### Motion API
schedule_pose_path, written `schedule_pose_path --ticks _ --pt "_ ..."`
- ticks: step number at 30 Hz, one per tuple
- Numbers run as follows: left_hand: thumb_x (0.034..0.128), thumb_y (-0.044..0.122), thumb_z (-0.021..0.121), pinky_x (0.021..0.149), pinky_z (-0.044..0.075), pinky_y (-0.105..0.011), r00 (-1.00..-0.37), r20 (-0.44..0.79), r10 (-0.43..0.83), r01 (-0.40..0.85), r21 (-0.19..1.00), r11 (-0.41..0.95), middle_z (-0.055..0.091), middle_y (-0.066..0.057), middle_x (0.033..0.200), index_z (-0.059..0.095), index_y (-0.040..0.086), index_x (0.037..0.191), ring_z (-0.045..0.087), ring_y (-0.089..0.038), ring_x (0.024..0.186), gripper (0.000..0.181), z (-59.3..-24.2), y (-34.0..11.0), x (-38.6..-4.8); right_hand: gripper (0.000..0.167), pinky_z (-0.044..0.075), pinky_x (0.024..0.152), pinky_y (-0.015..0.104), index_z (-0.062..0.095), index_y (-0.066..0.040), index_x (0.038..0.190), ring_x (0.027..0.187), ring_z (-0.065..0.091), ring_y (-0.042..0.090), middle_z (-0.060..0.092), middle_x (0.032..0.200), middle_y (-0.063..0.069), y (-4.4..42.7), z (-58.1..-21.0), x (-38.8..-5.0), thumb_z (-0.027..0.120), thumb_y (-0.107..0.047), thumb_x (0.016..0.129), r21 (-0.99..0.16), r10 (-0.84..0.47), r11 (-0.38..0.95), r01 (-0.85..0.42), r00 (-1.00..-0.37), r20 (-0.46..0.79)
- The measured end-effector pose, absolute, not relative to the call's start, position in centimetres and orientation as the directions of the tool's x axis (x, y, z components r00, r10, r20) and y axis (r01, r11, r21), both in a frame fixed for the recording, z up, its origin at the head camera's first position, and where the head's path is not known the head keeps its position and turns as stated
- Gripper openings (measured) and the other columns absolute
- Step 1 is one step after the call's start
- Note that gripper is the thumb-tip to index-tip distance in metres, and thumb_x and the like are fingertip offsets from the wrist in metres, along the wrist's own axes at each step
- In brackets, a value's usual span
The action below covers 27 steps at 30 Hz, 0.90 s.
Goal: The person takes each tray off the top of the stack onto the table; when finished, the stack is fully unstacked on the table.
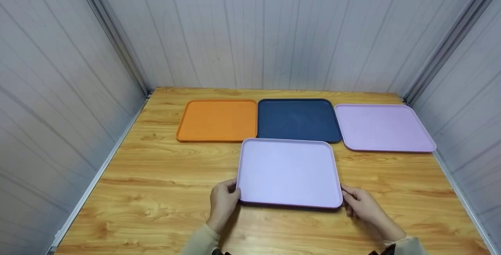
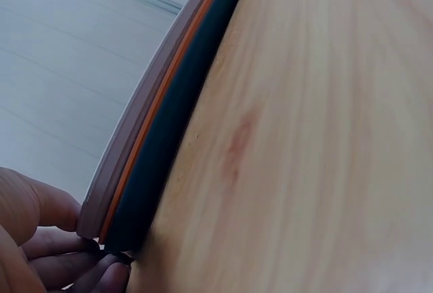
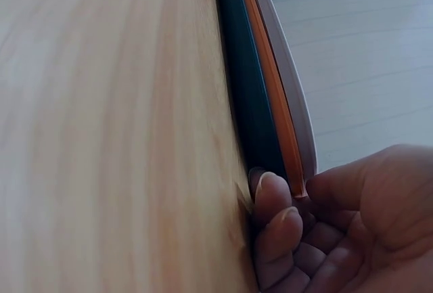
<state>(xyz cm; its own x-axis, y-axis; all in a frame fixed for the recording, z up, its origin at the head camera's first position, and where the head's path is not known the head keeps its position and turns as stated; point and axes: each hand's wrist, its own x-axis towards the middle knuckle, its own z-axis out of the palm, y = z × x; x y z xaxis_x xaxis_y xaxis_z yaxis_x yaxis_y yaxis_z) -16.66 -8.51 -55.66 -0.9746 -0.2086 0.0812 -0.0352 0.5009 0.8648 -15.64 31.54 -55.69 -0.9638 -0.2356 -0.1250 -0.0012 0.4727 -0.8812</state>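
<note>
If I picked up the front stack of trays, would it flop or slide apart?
The stack probably won't flop: it looks flat on top. Its layers fit closely and may stay together. With several layers, it could feel heavy.

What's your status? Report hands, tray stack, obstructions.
Left hand and right hand gripping opposite sides. Tray stack: lavender uppermost, orange next, navy bottom. Separate navy tray close beyond; contact unclear.

Right hand: grips tray stack at edge | Order from wood-grain table: dark blue tray, orange tray, purple tray | Background: pale lined wall
</note>
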Motion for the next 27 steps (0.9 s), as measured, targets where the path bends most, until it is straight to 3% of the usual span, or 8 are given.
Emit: schedule_pose_path --ticks 6,13,17,22,27 --pt "0.0781 -0.004 0.063 0.074 0.056 -0.037 -0.976 0.070 -0.207 -0.038 0.880 0.474 0.074 -0.011 0.094 0.073 -0.001 0.108 0.068 -0.021 0.089 0.032 -55.3 -9.1 -16.5 0.051 0.047 0.039 0.032 0.036 0.015 0.141 0.046 0.052 0.014 0.056 0.059 0.012 31.6 -55.6 -15.6 0.050 -0.015 0.102 -0.892 -0.265 0.452 -0.020 -0.957 -0.113" --pt "0.0800 -0.007 0.062 0.065 0.056 -0.028 -0.975 0.047 -0.218 -0.042 0.921 0.387 0.073 -0.015 0.088 0.070 -0.009 0.108 0.067 -0.020 0.080 0.029 -55.0 -9.8 -16.3 0.052 0.046 0.040 0.028 0.038 0.014 0.141 0.047 0.051 0.012 0.056 0.059 0.009 31.6 -55.7 -15.5 0.052 -0.018 0.102 -0.878 -0.253 0.479 -0.016 -0.960 -0.121" --pt "0.0814 -0.006 0.062 0.069 0.057 -0.029 -0.973 0.012 -0.230 -0.064 0.945 0.320 0.072 -0.019 0.093 0.067 -0.012 0.111 0.068 -0.023 0.082 0.030 -54.8 -10.1 -16.1 0.053 0.046 0.040 0.029 0.038 0.013 0.141 0.047 0.051 0.012 0.056 0.059 0.009 31.5 -55.7 -15.5 0.053 -0.019 0.101 -0.876 -0.252 0.482 -0.020 -0.961 -0.116" --pt "0.0837 -0.007 0.061 0.078 0.057 -0.033 -0.975 -0.051 -0.218 -0.087 0.983 0.159 0.068 -0.028 0.103 0.061 -0.017 0.115 0.067 -0.029 0.092 0.033 -55.0 -10.7 -15.9 0.055 0.046 0.039 0.030 0.038 0.013 0.141 0.047 0.050 0.012 0.055 0.058 0.010 31.5 -55.6 -15.5 0.054 -0.020 0.101 -0.874 -0.248 0.485 -0.018 -0.962 -0.117" --pt "0.0878 -0.009 0.057 0.077 0.057 -0.034 -0.972 -0.135 -0.190 -0.123 0.989 -0.078 0.062 -0.035 0.112 0.054 -0.021 0.122 0.066 -0.027 0.096 0.036 -55.2 -11.4 -15.9 0.055 0.047 0.039 0.030 0.037 0.014 0.141 0.047 0.051 0.013 0.056 0.059 0.010 31.5 -55.7 -15.5 0.054 -0.019 0.101 -0.875 -0.247 0.484 -0.013 -0.961 -0.123"
